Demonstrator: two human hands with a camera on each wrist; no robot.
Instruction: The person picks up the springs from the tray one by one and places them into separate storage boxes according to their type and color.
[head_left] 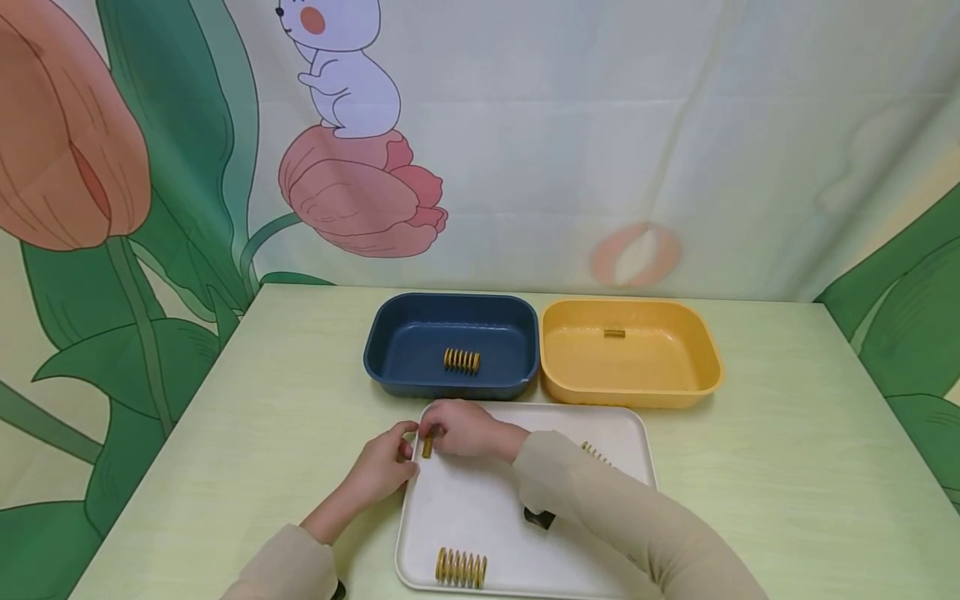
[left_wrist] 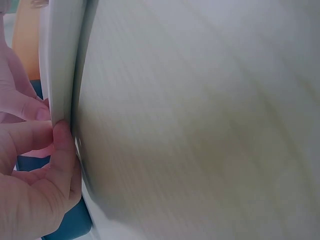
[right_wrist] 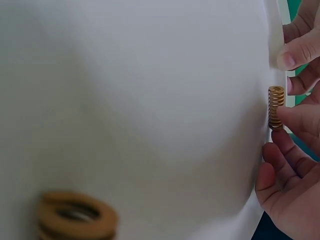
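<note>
Near the far left corner of the white tray (head_left: 480, 508), my right hand (head_left: 465, 428) pinches a small gold coil spring (head_left: 427, 447). In the right wrist view the thumb lies against the coils of this spring (right_wrist: 276, 107), with a fingertip at its lower end. My left hand (head_left: 378, 467) grips the tray's left rim between thumb and fingers; the left wrist view shows those fingers (left_wrist: 62, 140) on the rim. A larger gold spring (head_left: 461, 568) lies at the tray's near left. Another spring (head_left: 596, 452), farther right, is partly hidden by my right sleeve.
Behind the tray stand a blue bin (head_left: 452, 390) holding a gold spring (head_left: 461, 361) and a yellow bin (head_left: 630, 393) holding a small spring (head_left: 614, 333). They sit side by side on the pale green table (head_left: 780, 433), before a printed curtain (head_left: 540, 167).
</note>
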